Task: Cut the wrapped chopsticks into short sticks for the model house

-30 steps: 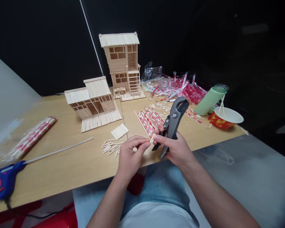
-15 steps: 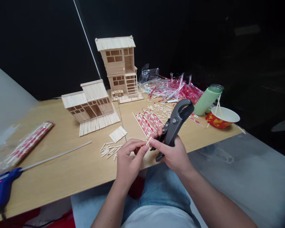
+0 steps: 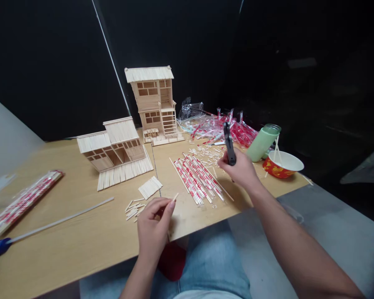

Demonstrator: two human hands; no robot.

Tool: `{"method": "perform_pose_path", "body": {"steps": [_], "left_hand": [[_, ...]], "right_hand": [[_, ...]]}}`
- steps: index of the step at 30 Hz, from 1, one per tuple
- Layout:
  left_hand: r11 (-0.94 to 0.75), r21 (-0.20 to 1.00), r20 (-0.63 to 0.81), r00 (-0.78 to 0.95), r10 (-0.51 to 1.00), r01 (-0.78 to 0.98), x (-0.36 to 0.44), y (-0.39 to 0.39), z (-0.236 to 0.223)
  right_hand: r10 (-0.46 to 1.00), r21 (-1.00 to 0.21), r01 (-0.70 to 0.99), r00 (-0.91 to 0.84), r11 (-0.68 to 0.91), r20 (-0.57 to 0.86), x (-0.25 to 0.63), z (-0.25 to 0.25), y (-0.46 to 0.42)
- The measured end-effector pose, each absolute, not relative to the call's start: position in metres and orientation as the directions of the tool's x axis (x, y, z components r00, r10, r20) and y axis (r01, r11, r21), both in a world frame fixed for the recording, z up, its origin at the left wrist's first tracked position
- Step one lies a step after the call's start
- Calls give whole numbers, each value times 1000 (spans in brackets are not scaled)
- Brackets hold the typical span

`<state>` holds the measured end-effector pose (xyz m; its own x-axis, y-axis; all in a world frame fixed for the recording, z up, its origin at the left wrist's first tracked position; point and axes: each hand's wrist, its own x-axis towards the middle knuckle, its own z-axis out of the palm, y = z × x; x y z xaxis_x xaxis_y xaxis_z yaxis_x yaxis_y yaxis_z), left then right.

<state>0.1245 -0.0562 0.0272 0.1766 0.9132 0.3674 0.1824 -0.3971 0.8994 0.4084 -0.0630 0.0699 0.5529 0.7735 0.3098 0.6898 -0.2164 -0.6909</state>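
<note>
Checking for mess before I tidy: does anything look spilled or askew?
The crumpled plastic wrappers lie in a messy heap at the back right, and short stick pieces are strewn before them. The green bottle looks tilted, though the lens may cause that.

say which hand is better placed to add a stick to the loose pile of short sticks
Left, likely: the left hand pinches a short stick near the loose pile, while the right hand holds the cutters farther off, beyond the wrapped chopsticks.

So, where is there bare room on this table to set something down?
Bare table lies between the glue stick and the near edge, and between the smaller stick house and the bagged chopsticks. Crowded around the right hand: wrapped chopsticks, offcuts, plastic wrappers, green bottle, bowl.
</note>
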Motion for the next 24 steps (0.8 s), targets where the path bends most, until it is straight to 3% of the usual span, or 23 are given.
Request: {"method": "perform_pose_path", "body": {"steps": [1,3,7,19,24], "left_hand": [[-399,895,367,178,913,198,122,-57,24],[-405,886,370,183,911,227,119,-59,17],[-430,860,390,189,901,275,117,-63,10],[-463,835,409,227,884,296,110,-63,8],[-474,830,424,219,879,295,108,-60,7]], "right_hand": [[772,-591,741,565,-318,293,421,67,-55],[777,-513,763,574,-393,259,439,61,-43],[850,-488,791,500,-369,168,442,52,-35],[972,-655,722,218,-222,-90,414,43,-28],[950,-701,656,295,-279,-102,439,60,-13]]}}
